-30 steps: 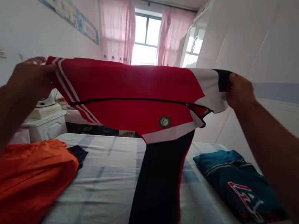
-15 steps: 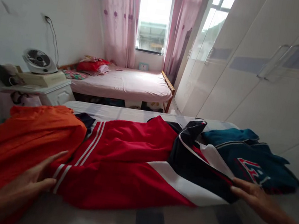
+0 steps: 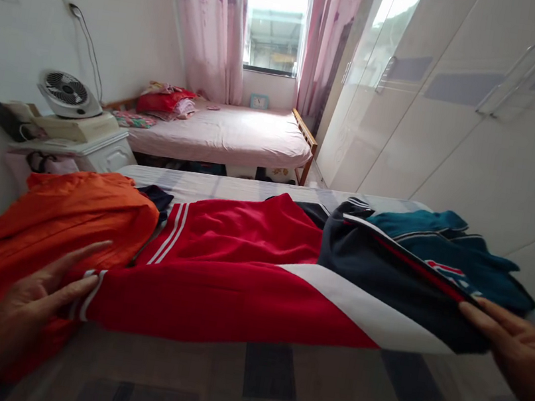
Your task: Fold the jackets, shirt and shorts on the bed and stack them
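Note:
A red, white and navy jacket with white-striped edges is stretched across the bed in front of me. My left hand grips its striped edge at the left, thumb on top and index finger extended; the other fingers are partly hidden. At the right, my right hand pinches the navy part beside the white-piped opening. The front edge is pulled taut between both hands. An orange garment lies under and beside my left hand. Beyond my right hand lies a folded teal garment with a red and white logo.
The near bed has a checked sheet. Behind it stands a pink-sheeted bed with a red bundle. A fan sits on a white cabinet at the left. White wardrobes line the right side.
My right hand has moved right, drawing the navy part outward and straightening the jacket's front edge. My left hand has shifted slightly left. The view has tilted down a little.

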{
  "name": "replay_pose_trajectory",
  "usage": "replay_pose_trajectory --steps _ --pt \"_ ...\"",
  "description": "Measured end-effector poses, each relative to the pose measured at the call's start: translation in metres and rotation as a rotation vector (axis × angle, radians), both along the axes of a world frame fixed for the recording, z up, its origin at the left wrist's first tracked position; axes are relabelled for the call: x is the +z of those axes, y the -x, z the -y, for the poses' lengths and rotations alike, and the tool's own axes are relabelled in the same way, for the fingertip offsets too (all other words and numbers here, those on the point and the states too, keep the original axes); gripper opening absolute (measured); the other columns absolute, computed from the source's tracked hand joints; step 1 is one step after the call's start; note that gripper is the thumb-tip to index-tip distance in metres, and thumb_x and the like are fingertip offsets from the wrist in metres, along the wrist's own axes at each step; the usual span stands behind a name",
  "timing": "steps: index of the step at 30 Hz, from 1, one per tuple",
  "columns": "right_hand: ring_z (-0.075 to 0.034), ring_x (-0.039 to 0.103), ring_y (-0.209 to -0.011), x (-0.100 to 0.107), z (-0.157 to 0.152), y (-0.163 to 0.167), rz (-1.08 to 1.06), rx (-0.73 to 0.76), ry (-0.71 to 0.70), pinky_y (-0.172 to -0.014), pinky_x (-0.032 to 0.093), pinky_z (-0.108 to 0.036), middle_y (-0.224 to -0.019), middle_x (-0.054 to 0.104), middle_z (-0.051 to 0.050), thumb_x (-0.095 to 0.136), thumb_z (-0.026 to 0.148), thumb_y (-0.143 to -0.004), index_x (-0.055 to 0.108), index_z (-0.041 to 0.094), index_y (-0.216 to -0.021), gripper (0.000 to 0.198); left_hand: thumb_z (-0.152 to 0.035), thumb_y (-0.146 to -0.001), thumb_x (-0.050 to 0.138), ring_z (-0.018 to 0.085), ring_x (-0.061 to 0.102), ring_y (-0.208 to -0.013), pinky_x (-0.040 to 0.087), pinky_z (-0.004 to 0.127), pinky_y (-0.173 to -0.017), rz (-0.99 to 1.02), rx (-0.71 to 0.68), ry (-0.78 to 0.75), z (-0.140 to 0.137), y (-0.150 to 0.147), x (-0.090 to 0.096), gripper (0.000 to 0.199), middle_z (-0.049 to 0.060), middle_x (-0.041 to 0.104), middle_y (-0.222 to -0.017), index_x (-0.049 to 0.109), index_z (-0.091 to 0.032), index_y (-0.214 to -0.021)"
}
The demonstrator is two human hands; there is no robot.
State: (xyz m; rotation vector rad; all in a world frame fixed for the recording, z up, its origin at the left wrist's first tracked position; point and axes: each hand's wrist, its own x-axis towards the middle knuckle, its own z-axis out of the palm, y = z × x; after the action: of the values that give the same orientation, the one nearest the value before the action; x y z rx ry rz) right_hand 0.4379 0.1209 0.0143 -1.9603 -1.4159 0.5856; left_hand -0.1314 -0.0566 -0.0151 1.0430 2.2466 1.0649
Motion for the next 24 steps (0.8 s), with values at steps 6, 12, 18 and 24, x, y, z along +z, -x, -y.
replay_pose_trajectory --steps 6,12,18,24 --pt "-0.032 0.065 -0.086 -0.031 0.020 -0.010 -0.006 0.218 0.179 -0.077 0.048 -0.041 -0.084 0.072 -0.005 0.059 0.056 -0.061 0.067 0.035 -0.069 0.024 -0.066 -0.059 0.063 0.025 0.065 -0.098 0.056 0.033 -0.082 0.164 -0.116 0.130 0.005 -0.010 -0.004 0.083 0.001 0.070 -0.106 0.049 -0.024 -0.129" --pt "-0.029 0.067 -0.080 -0.039 0.021 -0.014 0.144 0.237 0.160 -0.070 0.050 -0.038 -0.081 0.072 -0.003 0.057 0.056 -0.061 0.066 0.033 -0.074 0.028 -0.053 -0.075 0.043 0.025 0.068 -0.089 0.056 0.035 -0.077 -0.212 -0.257 0.212 0.016 0.001 -0.022 0.063 0.004 0.071 -0.100 0.052 -0.020 -0.128" --pt "-0.027 0.065 -0.083 -0.017 0.018 0.035 0.513 0.250 -0.372 -0.074 0.050 -0.042 -0.104 0.066 -0.007 0.046 0.046 -0.077 0.060 0.028 -0.098 0.031 -0.041 -0.087 0.035 0.029 0.056 -0.115 0.042 0.049 -0.101 -0.936 -0.366 -0.065 0.006 -0.020 -0.011 0.049 0.011 0.058 -0.127 0.053 -0.019 -0.126" --pt "-0.023 0.053 -0.116 -0.042 0.015 0.116 0.470 0.766 -0.534 -0.098 0.043 -0.040 -0.123 0.059 -0.007 0.046 0.033 -0.088 0.057 0.025 -0.116 0.031 -0.042 -0.086 0.050 0.026 0.039 -0.133 0.038 0.043 -0.107 -1.035 -0.670 -0.220 -0.010 -0.050 -0.033 0.052 0.002 0.037 -0.149 0.044 -0.031 -0.137"
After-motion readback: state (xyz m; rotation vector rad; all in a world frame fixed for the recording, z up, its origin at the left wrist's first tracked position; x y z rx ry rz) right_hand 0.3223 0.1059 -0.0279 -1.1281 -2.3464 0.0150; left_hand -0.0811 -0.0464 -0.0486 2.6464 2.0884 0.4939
